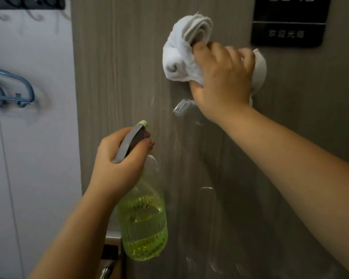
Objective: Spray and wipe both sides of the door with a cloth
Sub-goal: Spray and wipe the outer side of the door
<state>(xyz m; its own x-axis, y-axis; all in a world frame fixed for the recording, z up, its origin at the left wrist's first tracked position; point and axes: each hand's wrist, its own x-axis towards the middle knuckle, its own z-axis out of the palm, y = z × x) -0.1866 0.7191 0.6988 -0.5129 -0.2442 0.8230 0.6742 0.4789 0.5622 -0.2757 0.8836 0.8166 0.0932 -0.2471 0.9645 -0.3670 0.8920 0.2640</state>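
A grey wood-grain door [117, 73] fills most of the view. My right hand [222, 75] grips a bunched white cloth [181, 55] and presses it against the door's upper part. My left hand [117, 160] holds a green spray bottle [143, 222] by its grey trigger head, nozzle pointing up toward the door. The bottle is partly filled with yellow-green liquid. Faint wet streaks show on the door below the cloth.
A black door sign [288, 27] with white characters hangs at the upper right, next to the cloth. A white wall [28, 158] lies to the left, with blue hangers [10, 89] on it. A metal door handle [107, 268] shows at the bottom.
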